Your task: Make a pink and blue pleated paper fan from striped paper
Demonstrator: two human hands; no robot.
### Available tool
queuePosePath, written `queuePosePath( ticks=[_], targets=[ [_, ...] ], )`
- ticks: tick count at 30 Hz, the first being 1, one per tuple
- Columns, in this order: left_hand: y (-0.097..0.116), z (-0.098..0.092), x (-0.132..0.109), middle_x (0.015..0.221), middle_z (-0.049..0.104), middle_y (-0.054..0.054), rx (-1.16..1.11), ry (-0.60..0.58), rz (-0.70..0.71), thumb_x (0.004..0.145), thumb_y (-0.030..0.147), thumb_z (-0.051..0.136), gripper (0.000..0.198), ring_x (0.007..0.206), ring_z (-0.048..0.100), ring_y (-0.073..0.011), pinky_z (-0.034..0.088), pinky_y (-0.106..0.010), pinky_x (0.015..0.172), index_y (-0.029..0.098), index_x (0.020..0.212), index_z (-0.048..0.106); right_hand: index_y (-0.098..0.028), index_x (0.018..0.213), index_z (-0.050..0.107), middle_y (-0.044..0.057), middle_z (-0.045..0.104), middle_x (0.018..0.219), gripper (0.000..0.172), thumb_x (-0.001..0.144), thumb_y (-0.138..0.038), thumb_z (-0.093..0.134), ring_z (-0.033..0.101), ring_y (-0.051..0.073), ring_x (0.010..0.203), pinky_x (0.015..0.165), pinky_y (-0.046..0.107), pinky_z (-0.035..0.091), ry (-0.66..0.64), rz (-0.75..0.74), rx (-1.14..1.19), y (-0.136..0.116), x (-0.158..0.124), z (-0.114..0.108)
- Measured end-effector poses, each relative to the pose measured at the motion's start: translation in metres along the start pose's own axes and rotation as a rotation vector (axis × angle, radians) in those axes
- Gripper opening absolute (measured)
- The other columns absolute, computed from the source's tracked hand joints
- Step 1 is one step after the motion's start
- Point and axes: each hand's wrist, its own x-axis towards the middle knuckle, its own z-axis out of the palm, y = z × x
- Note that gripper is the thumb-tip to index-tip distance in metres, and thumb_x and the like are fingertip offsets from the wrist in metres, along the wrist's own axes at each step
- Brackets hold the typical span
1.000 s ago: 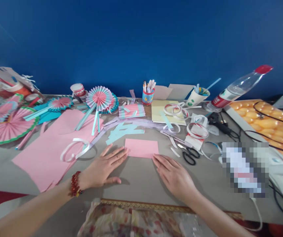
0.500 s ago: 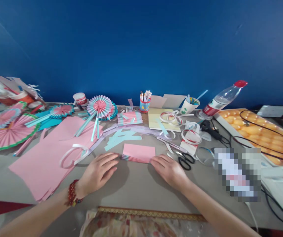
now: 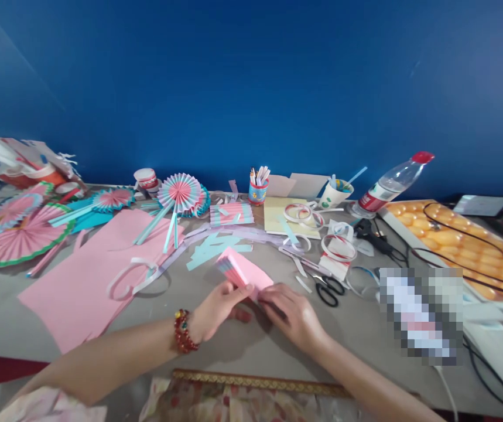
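A partly pleated pink paper (image 3: 251, 271) with blue-edged folds is tilted up off the table between my hands. My left hand (image 3: 221, 309), with a red bead bracelet at the wrist, grips its lower edge, thumb on top. At the paper's lower right corner, my right hand (image 3: 293, 316) pinches it with bent fingers, their tips partly hidden. Just beyond lie light blue paper strips (image 3: 214, 249) and a pleated pink and blue piece (image 3: 232, 214). Black-handled scissors (image 3: 329, 290) rest to the right of my right hand.
Pink sheets (image 3: 73, 281) and folded paper fans (image 3: 178, 193) cover the left side. Tape rolls (image 3: 339, 247), a tilted bottle (image 3: 392, 184), a glue gun (image 3: 372, 233) and an orange padded panel (image 3: 457, 240) with a cable stand right. A pen cup (image 3: 258, 190) is by the wall.
My left hand has moved right and taken hold of the pink paper, which lay flat before. The paper is now lifted and turned, its pleated edge toward the upper left.
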Motion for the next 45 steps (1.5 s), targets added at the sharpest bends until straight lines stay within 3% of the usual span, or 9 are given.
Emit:
queuePosePath(
  ticks=[3, 9, 14, 19, 22, 26, 30, 36, 45],
  targets=[
    [-0.001, -0.006, 0.005, 0.076, 0.062, -0.004, 0.404, 0.122, 0.142, 0.09, 0.057, 0.053, 0.045, 0.068, 0.058, -0.0166, 0.048, -0.027, 0.062, 0.013, 0.087, 0.062, -0.019, 0.113, 0.061, 0.011, 0.068, 0.107, 0.021, 0.095, -0.017, 0.052, 0.063, 0.022, 0.098, 0.085, 0.037, 0.054, -0.041, -0.055, -0.062, -0.016, 0.004, 0.001],
    [0.037, -0.024, -0.004, 0.082, 0.062, -0.007, 1.418, 0.178, 0.651, 0.097, 0.024, 0.04, 0.019, 0.078, 0.056, -0.0219, 0.045, -0.034, 0.074, 0.016, 0.094, 0.056, -0.019, 0.122, 0.06, 0.01, 0.069, 0.111, 0.031, 0.092, -0.013, 0.051, 0.064, 0.02, 0.102, 0.09, 0.035, 0.054, 0.061, -0.235, -0.319, -0.027, 0.011, -0.012],
    [0.057, -0.023, -0.003, 0.091, 0.059, -0.008, 1.985, 0.227, 0.746, 0.089, 0.013, 0.054, 0.005, 0.087, 0.053, -0.0265, 0.044, -0.04, 0.076, 0.016, 0.089, 0.058, -0.025, 0.132, 0.057, 0.005, 0.069, 0.119, 0.043, 0.09, -0.019, 0.062, 0.058, 0.023, 0.117, 0.11, 0.042, 0.039, 0.198, -0.314, -0.619, -0.033, 0.022, -0.018],
    [0.045, -0.019, 0.003, 0.084, 0.055, -0.006, 2.065, 0.221, 0.742, 0.087, 0.011, 0.058, 0.005, 0.084, 0.051, -0.0254, 0.043, -0.04, 0.075, 0.016, 0.085, 0.058, -0.023, 0.125, 0.061, 0.005, 0.067, 0.122, 0.032, 0.093, -0.018, 0.058, 0.055, 0.022, 0.117, 0.111, 0.044, 0.033, 0.144, -0.255, -0.678, -0.032, 0.037, -0.01],
    [0.04, -0.024, 0.002, 0.086, 0.056, -0.006, 2.064, 0.176, 0.818, 0.088, 0.012, 0.058, 0.005, 0.085, 0.052, -0.0244, 0.042, -0.039, 0.075, 0.016, 0.085, 0.058, -0.021, 0.103, 0.068, 0.005, 0.07, 0.106, 0.019, 0.096, -0.015, 0.052, 0.058, 0.02, 0.1, 0.096, 0.038, 0.041, 0.041, -0.224, -0.644, -0.023, 0.039, -0.007],
    [0.035, -0.038, 0.001, 0.085, 0.057, -0.005, 2.022, 0.156, 0.933, 0.093, 0.013, 0.054, 0.011, 0.082, 0.053, -0.0217, 0.042, -0.036, 0.073, 0.016, 0.085, 0.06, -0.019, 0.087, 0.067, 0.007, 0.07, 0.092, 0.026, 0.098, -0.016, 0.044, 0.056, 0.02, 0.087, 0.079, 0.034, 0.04, 0.02, -0.204, -0.644, -0.01, 0.033, -0.008],
    [0.026, -0.052, -0.001, 0.092, 0.06, -0.006, 1.969, 0.184, 0.977, 0.098, 0.015, 0.047, 0.015, 0.086, 0.055, -0.0211, 0.042, -0.034, 0.073, 0.016, 0.099, 0.062, -0.017, 0.089, 0.066, 0.008, 0.069, 0.091, 0.028, 0.099, -0.015, 0.04, 0.055, 0.022, 0.087, 0.079, 0.035, 0.039, -0.018, -0.209, -0.657, -0.001, 0.024, -0.009],
    [0.012, -0.061, -0.008, 0.093, 0.06, -0.007, 2.028, 0.083, 0.827, 0.099, 0.016, 0.044, 0.022, 0.086, 0.055, -0.0229, 0.043, -0.036, 0.076, 0.017, 0.114, 0.06, -0.016, 0.094, 0.067, 0.01, 0.068, 0.09, 0.026, 0.097, -0.011, 0.041, 0.056, 0.022, 0.086, 0.077, 0.035, 0.041, -0.11, -0.211, -0.609, 0.005, 0.011, -0.004],
    [0.003, -0.066, -0.014, 0.094, 0.062, -0.006, 1.873, -0.021, 0.847, 0.098, 0.013, 0.045, 0.018, 0.089, 0.056, -0.022, 0.042, -0.036, 0.078, 0.017, 0.102, 0.062, -0.017, 0.093, 0.067, 0.008, 0.068, 0.088, 0.026, 0.095, -0.009, 0.042, 0.058, 0.02, 0.084, 0.078, 0.033, 0.044, -0.158, -0.221, -0.544, 0.006, 0.004, 0.002]
  ],
)
